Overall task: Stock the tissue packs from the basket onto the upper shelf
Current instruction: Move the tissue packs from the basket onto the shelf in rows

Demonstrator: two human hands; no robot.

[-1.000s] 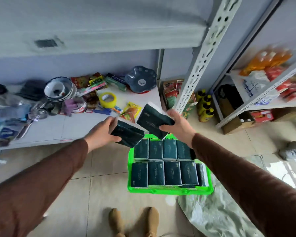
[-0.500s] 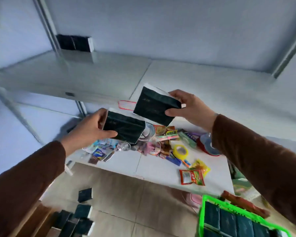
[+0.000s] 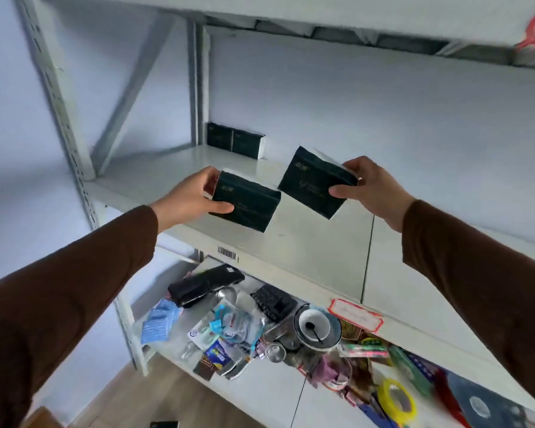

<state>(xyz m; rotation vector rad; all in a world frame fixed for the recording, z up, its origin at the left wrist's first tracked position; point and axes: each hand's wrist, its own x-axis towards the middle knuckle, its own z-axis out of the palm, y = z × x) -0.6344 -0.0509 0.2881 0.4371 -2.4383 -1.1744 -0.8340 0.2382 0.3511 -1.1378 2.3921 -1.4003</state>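
Head view: each hand's grip pinching one tissue pack, left hand (image 3: 187,197) on left pack (image 3: 244,200), right hand (image 3: 372,188) on right pack (image 3: 314,182), above upper shelf (image 3: 306,242)

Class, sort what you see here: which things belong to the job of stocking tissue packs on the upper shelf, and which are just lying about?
Belong to the job:
left hand holding a tissue pack
right hand holding a second pack
upper shelf
stocked packs at the back

Just lying about, lower shelf:
bowl
yellow tape roll
blue packets
black pouch
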